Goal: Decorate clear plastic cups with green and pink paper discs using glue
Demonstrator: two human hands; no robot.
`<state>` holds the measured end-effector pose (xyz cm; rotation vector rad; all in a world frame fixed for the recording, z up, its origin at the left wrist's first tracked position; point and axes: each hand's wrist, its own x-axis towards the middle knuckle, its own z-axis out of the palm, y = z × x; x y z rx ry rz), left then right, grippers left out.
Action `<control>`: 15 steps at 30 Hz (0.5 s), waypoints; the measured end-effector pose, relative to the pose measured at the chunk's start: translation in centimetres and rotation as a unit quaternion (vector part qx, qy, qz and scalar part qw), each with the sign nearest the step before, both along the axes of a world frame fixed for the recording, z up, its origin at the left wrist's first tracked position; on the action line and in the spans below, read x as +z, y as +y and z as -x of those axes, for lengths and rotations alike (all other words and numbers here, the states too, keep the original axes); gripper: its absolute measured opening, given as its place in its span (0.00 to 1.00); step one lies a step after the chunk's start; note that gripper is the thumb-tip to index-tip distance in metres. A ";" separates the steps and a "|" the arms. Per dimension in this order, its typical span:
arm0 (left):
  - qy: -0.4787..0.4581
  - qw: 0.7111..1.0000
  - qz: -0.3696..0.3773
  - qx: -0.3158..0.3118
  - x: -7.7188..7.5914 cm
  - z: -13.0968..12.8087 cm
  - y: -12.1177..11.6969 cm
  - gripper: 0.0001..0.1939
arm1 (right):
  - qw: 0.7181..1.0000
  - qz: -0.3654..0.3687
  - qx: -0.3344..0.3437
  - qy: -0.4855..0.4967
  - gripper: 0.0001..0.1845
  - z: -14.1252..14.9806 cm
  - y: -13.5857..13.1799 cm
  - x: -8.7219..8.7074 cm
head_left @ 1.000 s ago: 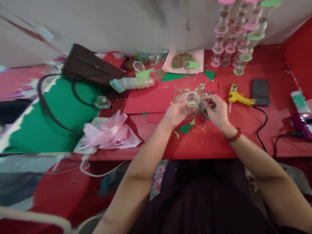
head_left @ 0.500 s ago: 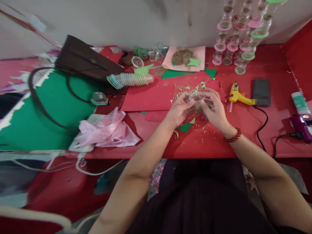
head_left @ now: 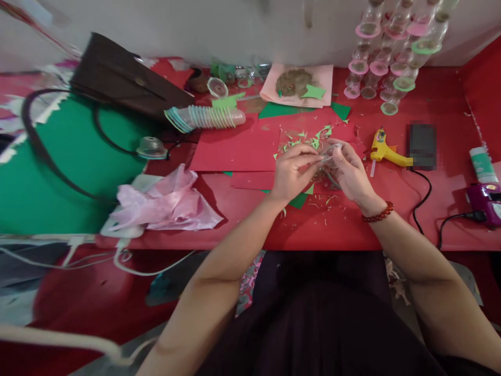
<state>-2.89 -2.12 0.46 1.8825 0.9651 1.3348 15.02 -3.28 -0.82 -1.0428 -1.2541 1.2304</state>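
Over the scrap-strewn middle of the table, my left hand [head_left: 295, 169] and my right hand [head_left: 350, 169] are closed on one small clear plastic cup [head_left: 327, 157]. Fingers cover most of it, and it looks tilted on its side. My left fingers pinch its left side. The right thumb presses on it from the right. Below the right palm a dark grey loop [head_left: 332, 180] shows, like a scissor handle; whether that hand holds it I cannot tell. Pale green paper scraps [head_left: 315, 142] lie just behind the hands.
A yellow glue gun [head_left: 385, 149] lies to the right. Columns of joined plastic cups [head_left: 391, 68] stand at the back right. Stacked cups [head_left: 207, 118], a dark bag [head_left: 125, 78] and a pink plastic bag [head_left: 168, 201] are on the left. Red paper [head_left: 235, 149] lies in the middle.
The cup faced up between both hands; it has been turned and tipped, and now the fingers cover more of it. My left hand has closed in toward the right. The view has shifted slightly.
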 end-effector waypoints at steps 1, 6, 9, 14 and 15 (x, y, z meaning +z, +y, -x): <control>0.010 1.000 0.003 -0.010 0.1 0.0 -0.1 0.05 | 1.000 0.006 -0.001 -0.006 0.28 0.0 0.0 0.1; 0.035 0.998 0.048 -0.019 0.2 -0.1 -0.5 0.06 | 1.000 0.010 0.003 -0.014 0.31 0.1 -0.2 0.5; 0.044 0.998 0.043 -0.019 0.2 -0.1 -0.4 0.05 | 1.000 0.017 0.007 -0.018 0.30 0.2 -0.1 0.5; 0.084 0.996 0.013 -0.022 0.6 -0.3 -0.1 0.07 | 0.999 0.045 -0.009 -0.003 0.28 0.2 0.0 0.5; 0.092 0.995 0.007 -0.027 0.8 -0.4 0.0 0.08 | 0.999 0.049 -0.012 0.001 0.28 0.2 0.0 0.5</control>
